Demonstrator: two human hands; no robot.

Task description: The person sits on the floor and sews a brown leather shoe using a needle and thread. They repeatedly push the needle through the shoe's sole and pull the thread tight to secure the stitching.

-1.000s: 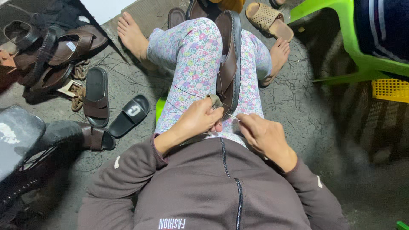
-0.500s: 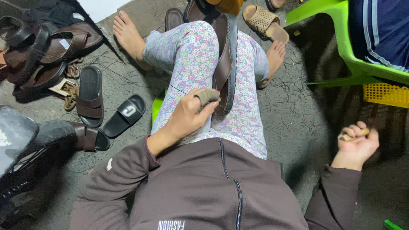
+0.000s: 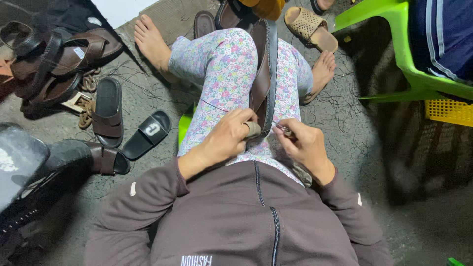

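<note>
Floor (image 3: 354, 133): rough grey concrete, thread scraps scattered all over. Well left of the left hand (image 3: 229, 138): black slide (image 3: 147, 134) and brown slide (image 3: 108, 112) flat side by side, another brown sandal (image 3: 106, 160) just below them. Farther left and up: heap of brown strapped sandals (image 3: 59, 64) by a coil of rope (image 3: 87, 106). Up from the right hand (image 3: 305, 145): tan perforated sandal (image 3: 310, 28). Far right: green plastic chair (image 3: 409, 59), yellow crate (image 3: 449, 111).

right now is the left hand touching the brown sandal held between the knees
Touching. The head view shows the left hand with its fingers pressed on the edge of the brown sandal.
</note>
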